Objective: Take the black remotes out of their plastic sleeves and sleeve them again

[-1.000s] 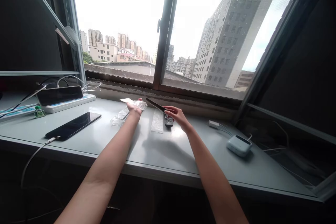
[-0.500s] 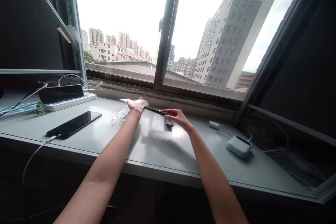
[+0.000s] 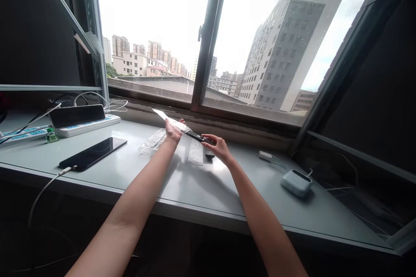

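My left hand (image 3: 173, 134) is closed round a clear plastic sleeve (image 3: 165, 117), whose far end sticks up toward the window. A black remote control (image 3: 196, 136) with small buttons is pinched at its near end by my right hand (image 3: 220, 147). The remote's other end meets the sleeve's mouth and seems to be partly inside it. Below the right hand a second dark remote (image 3: 209, 152) lies on the desk, partly covered by the fingers. Beside it rests a flat clear bag (image 3: 195, 154). Crumpled clear plastic (image 3: 150, 143) lies left of my left hand.
On the left of the desk (image 3: 143, 177) lies a black phone (image 3: 94, 153) on a cable. Behind it are a power strip (image 3: 112, 120), another phone (image 3: 77, 116) and a small green bottle (image 3: 51, 135). A pale power bank (image 3: 295, 182) and a white plug (image 3: 265, 155) sit at right.
The sleeve in my left hand has swung up and now lines up with the remote. The remote's far end has moved into the sleeve's mouth, and its button face shows more.
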The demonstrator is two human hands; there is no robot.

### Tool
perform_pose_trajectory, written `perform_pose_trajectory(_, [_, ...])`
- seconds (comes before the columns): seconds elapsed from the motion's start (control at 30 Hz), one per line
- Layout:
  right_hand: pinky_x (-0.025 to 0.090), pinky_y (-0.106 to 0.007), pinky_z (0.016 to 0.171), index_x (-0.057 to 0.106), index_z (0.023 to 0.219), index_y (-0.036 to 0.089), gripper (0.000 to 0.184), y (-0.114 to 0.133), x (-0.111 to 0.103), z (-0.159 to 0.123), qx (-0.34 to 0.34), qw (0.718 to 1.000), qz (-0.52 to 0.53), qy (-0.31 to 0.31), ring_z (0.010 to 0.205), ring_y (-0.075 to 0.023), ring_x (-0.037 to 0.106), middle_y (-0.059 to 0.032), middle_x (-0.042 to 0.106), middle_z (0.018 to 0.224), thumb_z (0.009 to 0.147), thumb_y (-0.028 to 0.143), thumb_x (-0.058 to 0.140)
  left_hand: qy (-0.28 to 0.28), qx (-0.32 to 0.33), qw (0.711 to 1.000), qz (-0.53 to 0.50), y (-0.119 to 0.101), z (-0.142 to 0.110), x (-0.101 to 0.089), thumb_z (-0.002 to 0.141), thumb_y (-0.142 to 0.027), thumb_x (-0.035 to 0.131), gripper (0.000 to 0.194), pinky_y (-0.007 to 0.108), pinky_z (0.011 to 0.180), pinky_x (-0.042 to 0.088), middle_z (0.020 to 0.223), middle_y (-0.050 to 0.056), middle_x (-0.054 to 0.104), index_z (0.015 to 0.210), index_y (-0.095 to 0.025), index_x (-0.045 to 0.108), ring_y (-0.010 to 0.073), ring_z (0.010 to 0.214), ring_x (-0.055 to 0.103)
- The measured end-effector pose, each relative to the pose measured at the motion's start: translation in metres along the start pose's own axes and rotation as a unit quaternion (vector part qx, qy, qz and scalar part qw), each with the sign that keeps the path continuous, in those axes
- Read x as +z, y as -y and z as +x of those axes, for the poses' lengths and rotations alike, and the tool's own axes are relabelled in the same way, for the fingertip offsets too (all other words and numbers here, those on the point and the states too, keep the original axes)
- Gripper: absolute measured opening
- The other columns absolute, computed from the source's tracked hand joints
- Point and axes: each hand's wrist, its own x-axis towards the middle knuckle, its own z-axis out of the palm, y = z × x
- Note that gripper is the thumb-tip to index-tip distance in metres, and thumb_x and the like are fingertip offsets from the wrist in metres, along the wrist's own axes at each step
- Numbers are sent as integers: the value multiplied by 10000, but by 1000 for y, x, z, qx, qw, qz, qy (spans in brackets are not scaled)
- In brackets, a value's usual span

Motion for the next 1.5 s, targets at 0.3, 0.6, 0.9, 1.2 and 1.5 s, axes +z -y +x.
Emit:
perform_pose_trajectory(0.3, [473,-342,951,641,1211,259,375,4,12,-1,7,996,-76,-45,1032,-218,652,-31,704,1110,844,266,716,26,-1,999,21,27,-28,23,964,-627,306,640,299,609,525,836,98,663,1286,-108,494,189,611,621])
perform_pose_trajectory(0.6, [444,-388,991,505,1366,188,645,-9,21,4,15,1000,16,18,1089,-237,562,-102,588,1180,782,303,754,-34,-34,999,9,39,-35,27,949,-623,378,557,232,460,457,671,50,592,1026,-116,596,135,468,537])
perform_pose_trajectory(0.9, [467,-343,1000,457,1421,330,905,8,8,-4,53,914,331,227,1161,-233,560,-49,446,1466,622,315,882,-70,-8,997,-31,20,-26,23,976,-600,331,527,202,449,481,742,59,644,1147,-151,548,116,462,532])
perform_pose_trajectory(1.2, [523,-337,887,491,1374,241,874,-6,21,4,82,948,296,79,937,-197,630,-88,592,1219,600,315,889,-14,-42,999,-2,35,-39,31,985,-599,263,683,259,510,528,755,111,667,1237,-28,542,168,540,608])
perform_pose_trajectory(1.5, [551,-285,663,474,1413,223,975,-18,19,11,120,960,244,-65,881,-204,624,-106,553,1239,560,489,863,47,-68,986,148,73,-48,27,1014,-386,356,406,263,574,514,766,87,705,1174,-99,594,183,616,650])
